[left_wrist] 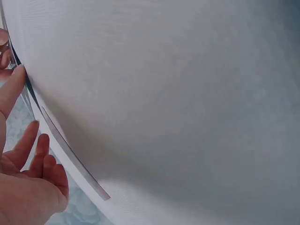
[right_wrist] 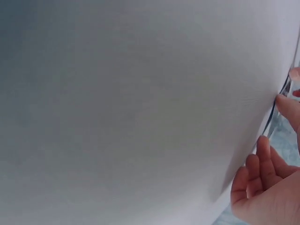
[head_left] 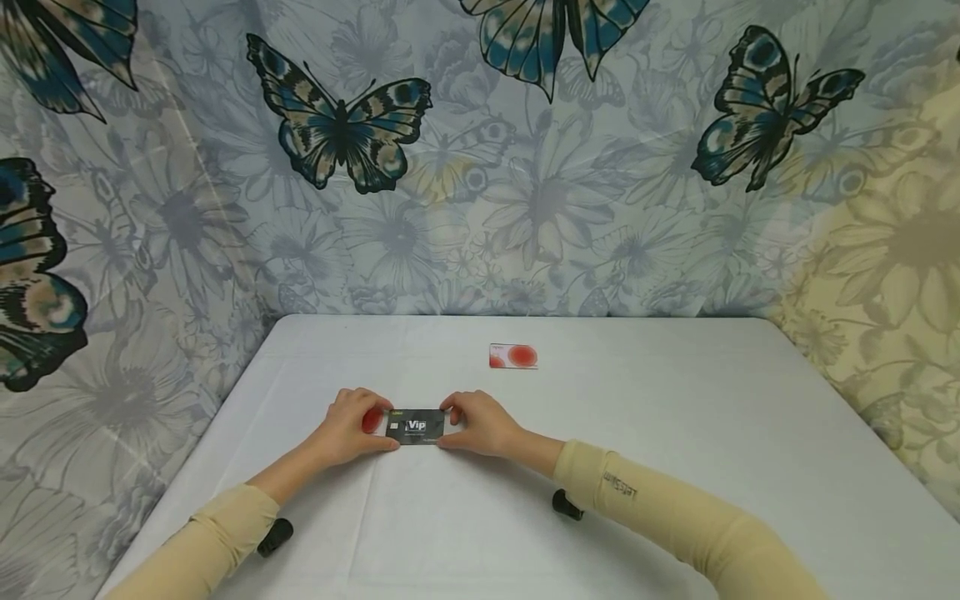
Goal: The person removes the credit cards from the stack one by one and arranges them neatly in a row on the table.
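A dark card (head_left: 415, 427) printed with "Vip" lies level between my two hands in the head view. My left hand (head_left: 347, 433) pinches its left end, thumb at the near corner and index finger at the far one. My right hand (head_left: 483, 425) pinches the right end the same way. Behind the left fingers shows part of a red and white card (head_left: 372, 419), mostly hidden by the dark card and the hand. In the left wrist view the dark card (left_wrist: 32, 91) appears edge-on, close over the table, with a pale card (left_wrist: 75, 157) lying beside it.
Another red and white card (head_left: 513, 357) lies farther back on the white table (head_left: 637, 400). Behind the table's back edge hangs a flowered cloth (head_left: 540, 208) with large butterflies. Black wrist devices (head_left: 567, 505) sit under both sleeves.
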`<state>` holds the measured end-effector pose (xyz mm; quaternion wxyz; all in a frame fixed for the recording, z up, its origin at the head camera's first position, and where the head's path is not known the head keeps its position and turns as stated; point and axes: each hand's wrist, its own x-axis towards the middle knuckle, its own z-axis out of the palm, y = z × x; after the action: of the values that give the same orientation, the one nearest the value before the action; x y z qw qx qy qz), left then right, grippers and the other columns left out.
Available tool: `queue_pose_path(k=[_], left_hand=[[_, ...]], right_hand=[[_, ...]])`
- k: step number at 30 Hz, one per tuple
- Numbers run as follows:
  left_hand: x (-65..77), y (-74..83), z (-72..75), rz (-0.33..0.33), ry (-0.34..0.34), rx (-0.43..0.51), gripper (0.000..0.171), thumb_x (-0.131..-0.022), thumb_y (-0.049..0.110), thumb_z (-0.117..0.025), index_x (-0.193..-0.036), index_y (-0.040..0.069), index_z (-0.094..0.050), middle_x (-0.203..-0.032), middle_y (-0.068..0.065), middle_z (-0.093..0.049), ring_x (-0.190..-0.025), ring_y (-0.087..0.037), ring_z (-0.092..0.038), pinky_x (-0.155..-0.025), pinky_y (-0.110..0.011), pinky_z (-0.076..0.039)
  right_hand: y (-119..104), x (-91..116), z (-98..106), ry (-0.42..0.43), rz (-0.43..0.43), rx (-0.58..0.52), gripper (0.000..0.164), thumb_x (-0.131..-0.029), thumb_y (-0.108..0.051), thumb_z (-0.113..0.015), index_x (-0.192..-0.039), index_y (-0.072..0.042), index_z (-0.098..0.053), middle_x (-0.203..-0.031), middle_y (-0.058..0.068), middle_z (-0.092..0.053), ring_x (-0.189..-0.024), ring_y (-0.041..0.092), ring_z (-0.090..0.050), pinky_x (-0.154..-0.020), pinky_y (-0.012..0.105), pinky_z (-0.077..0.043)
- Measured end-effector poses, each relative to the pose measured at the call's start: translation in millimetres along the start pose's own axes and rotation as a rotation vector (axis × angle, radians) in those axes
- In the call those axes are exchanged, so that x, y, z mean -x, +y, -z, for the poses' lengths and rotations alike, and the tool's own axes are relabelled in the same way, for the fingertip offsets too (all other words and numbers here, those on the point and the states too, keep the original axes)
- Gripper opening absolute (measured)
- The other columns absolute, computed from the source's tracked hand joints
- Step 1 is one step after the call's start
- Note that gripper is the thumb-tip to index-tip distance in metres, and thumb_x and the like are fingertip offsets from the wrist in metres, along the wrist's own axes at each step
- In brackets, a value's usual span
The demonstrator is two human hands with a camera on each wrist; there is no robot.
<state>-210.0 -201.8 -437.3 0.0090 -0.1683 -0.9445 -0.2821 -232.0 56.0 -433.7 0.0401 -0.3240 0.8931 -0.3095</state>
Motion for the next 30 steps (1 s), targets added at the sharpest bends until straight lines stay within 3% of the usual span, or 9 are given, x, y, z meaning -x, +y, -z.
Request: queue_pose_path(k=[11, 30], left_hand=[[0.9, -4.7, 1.5, -0.034, 0.038, -0.001, 0.051, -0.073, 0.031, -0.086, -0.113, 0.005, -0.067, -0.112, -0.011, -0.059, -0.105, -0.031, -0.043, -0.089, -0.050, -0.035], [1.3, -11.3, 1.4, 0.002, 0.028, -0.001, 0.052, -0.074, 0.035, -0.085, -0.116, 0.008, -0.069, -0.117, -0.013, -0.057, -0.108, -0.031, -0.041, -0.086, -0.047, -0.037]], right_hand=[[-1, -5, -4, 0.013, 0.004, 0.059, 0.043, -0.079, -0.025, -0.082, -0.112, -0.004, -0.066, -0.078, -0.002, -0.059, -0.073, 0.011, -0.047, -0.072, 0.026, -0.040], [-5, -6, -7, 0.016, -0.020, 0.128, 0.044, -0.081, -0.030, -0.081, -0.115, -0.005, -0.068, -0.076, -0.003, -0.055, -0.078, 0.013, -0.047, -0.069, 0.025, -0.038]])
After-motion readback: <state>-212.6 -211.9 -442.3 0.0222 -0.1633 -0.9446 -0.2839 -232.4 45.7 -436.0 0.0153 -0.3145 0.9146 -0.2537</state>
